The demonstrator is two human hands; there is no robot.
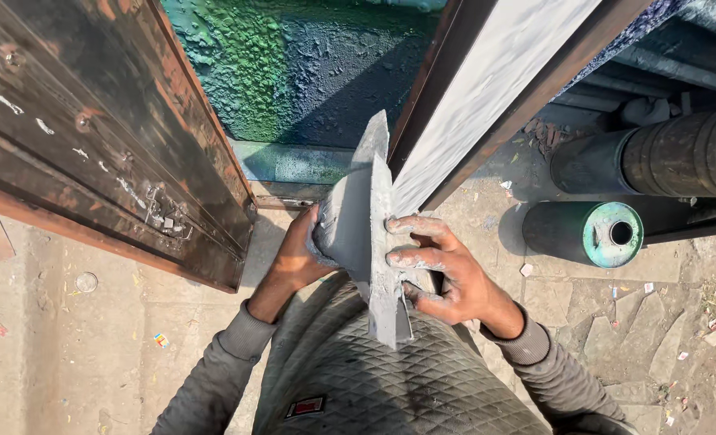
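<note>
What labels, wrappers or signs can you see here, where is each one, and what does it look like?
Sewn patch: on the grey quilted jacket near the bottom edge, small, rectangular, red centre with dark border.
Scrap wrapper: on the stone paving, left of the left sleeve, small, multicoloured.
Paper scraps: on the paving right of the right hand, near the green cylinder, small, pale.
No signs or screens.

We see a stone-paved floor (575,322) w/ a dark green cylinder (583,232) lying on it at right, small paper scraps (161,340) scattered about, and a round disc (86,282) at left.
</note>
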